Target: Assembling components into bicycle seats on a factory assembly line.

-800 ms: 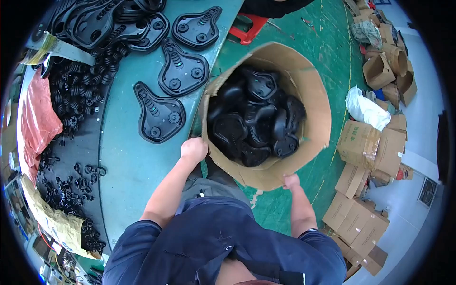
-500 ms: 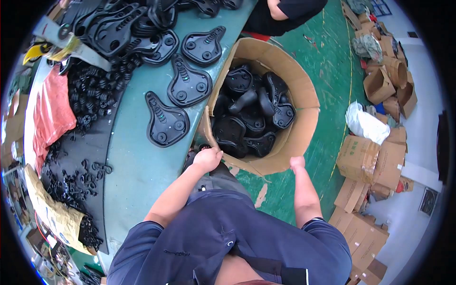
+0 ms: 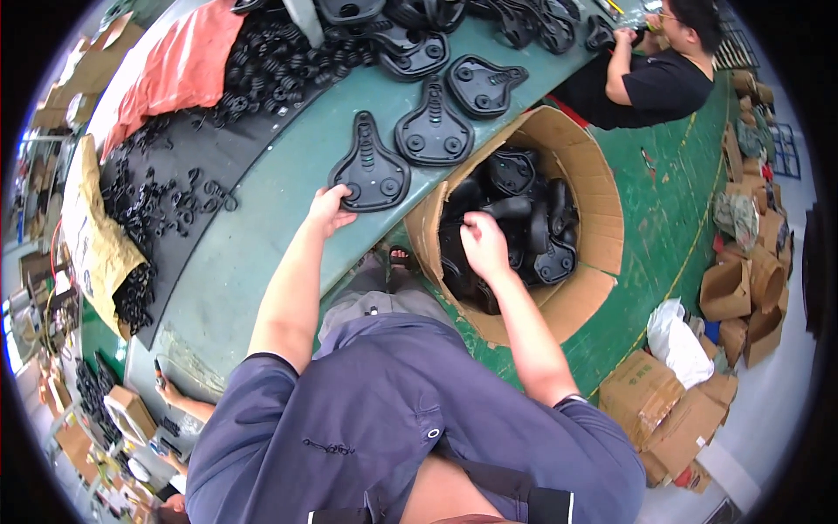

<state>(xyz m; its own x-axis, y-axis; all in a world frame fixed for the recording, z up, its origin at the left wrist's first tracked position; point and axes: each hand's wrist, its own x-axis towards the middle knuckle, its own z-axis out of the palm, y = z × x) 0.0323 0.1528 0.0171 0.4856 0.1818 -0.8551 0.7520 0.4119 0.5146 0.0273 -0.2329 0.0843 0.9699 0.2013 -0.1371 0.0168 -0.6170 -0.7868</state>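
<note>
On the green table lies a black bicycle saddle [image 3: 374,170], underside up with its nose pointing away from me. My left hand [image 3: 330,212] pinches this saddle at its near left edge, the thumb showing at the rim. My right hand [image 3: 484,244] hangs over a round-bent cardboard carton [image 3: 602,223], its fingers curled in and nothing visible in them. Inside the carton several black saddles [image 3: 513,172] lie jumbled, partly hidden by my right hand and forearm. Two more saddles, one upright [image 3: 434,127] and one turned sideways [image 3: 484,86], rest beyond the gripped one.
Black springs [image 3: 271,83] and small black clips [image 3: 175,196] lie in heaps on a dark mat [image 3: 196,240] at left. A yellowish sack [image 3: 96,236] spills more parts. A co-worker [image 3: 663,83] in black sits at far right by the table. Cardboard boxes [image 3: 642,393] line the right side.
Both hands have let go of the carton's rim. My left hand has moved to the nearest saddle on the table, my right over the carton. The view has turned, showing more of the co-worker.
</note>
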